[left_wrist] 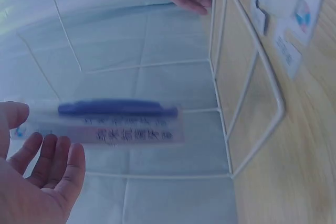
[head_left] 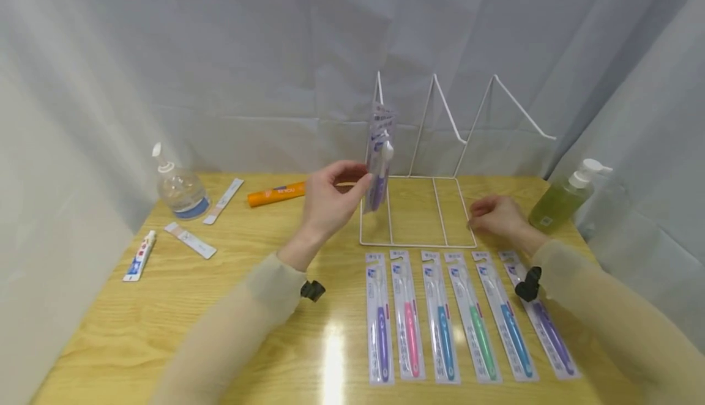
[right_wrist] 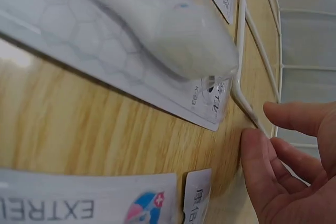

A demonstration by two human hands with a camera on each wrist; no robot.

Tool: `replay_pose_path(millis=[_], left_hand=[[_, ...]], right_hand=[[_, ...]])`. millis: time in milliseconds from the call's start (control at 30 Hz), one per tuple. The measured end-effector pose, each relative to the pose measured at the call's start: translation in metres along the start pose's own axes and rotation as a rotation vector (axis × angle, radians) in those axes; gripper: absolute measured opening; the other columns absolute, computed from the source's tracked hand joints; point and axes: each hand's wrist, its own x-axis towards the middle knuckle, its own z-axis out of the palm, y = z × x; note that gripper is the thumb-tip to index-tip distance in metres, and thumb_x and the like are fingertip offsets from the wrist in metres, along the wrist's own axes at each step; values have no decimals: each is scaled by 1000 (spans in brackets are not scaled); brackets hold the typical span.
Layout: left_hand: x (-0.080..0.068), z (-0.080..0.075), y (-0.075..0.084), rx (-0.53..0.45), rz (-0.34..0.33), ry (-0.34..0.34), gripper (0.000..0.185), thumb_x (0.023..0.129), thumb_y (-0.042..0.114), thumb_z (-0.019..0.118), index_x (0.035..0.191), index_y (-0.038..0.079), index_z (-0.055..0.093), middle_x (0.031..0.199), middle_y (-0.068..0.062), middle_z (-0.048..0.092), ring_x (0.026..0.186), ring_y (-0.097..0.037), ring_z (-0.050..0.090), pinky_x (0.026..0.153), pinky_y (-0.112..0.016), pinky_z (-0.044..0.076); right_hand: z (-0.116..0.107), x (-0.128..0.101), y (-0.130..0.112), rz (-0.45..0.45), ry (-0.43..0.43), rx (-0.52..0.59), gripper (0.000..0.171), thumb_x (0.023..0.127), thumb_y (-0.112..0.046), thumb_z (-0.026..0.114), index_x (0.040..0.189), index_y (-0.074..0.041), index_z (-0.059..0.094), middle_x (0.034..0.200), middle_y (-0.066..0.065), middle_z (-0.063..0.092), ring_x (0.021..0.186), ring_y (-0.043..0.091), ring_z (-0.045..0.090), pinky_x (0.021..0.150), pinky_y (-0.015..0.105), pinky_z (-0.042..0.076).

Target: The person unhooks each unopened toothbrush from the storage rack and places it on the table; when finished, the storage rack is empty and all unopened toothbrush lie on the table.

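A purple toothbrush in a clear pack (head_left: pixel 379 160) hangs upright at the left hook of a white wire rack (head_left: pixel 418 246). My left hand (head_left: pixel 330 200) is right beside the pack with fingers spread and relaxed; in the left wrist view the pack (left_wrist: pixel 115 121) floats just past my open palm (left_wrist: pixel 42 177). My right hand (head_left: pixel 498 216) rests on the table at the rack's front right corner, fingertips against the base wire (right_wrist: pixel 241 35). Several packaged toothbrushes (head_left: pixel 440 313) lie in a row in front of the rack.
A clear pump bottle (head_left: pixel 179 191), an orange tube (head_left: pixel 275 194), a small toothpaste tube (head_left: pixel 140 255) and two flat strips (head_left: pixel 191 240) lie at the left. At the right edge stands a green soap pump bottle (head_left: pixel 562 200). Grey cloth surrounds the wooden table (head_left: pixel 165 319).
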Motion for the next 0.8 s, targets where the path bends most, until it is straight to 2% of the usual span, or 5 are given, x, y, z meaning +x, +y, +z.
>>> replay_pose_path(millis=[133, 333, 567, 800], left_hand=[[1, 9, 4, -13, 18, 9, 25, 100, 9, 82, 123, -1, 81, 121, -22, 83, 107, -36, 81, 88, -39, 73], [3, 16, 7, 6, 26, 17, 22, 101, 6, 79, 121, -2, 81, 119, -22, 84, 106, -36, 82, 88, -38, 73], [3, 22, 11, 14, 44, 32, 20, 101, 3, 78, 120, -3, 80, 118, -23, 83, 105, -37, 82, 87, -38, 73], [2, 28, 21, 6, 82, 0, 21, 100, 3, 78, 120, -3, 81, 115, -23, 83, 100, -36, 81, 84, -38, 73]], right_hand=[[4, 4, -2, 14, -39, -35, 49, 91, -4, 86, 134, 13, 69, 105, 11, 77, 76, 4, 68, 68, 20, 66], [7, 5, -5, 16, -24, -93, 43, 91, -3, 84, 130, 12, 71, 102, 13, 75, 77, 6, 67, 67, 20, 65], [9, 5, -3, 24, -17, -48, 44, 90, 1, 83, 130, 14, 70, 101, 12, 75, 75, 6, 68, 67, 21, 67], [8, 6, 0, 36, -20, -18, 47, 90, 2, 83, 133, 14, 69, 99, 8, 72, 75, 6, 68, 67, 21, 67]])
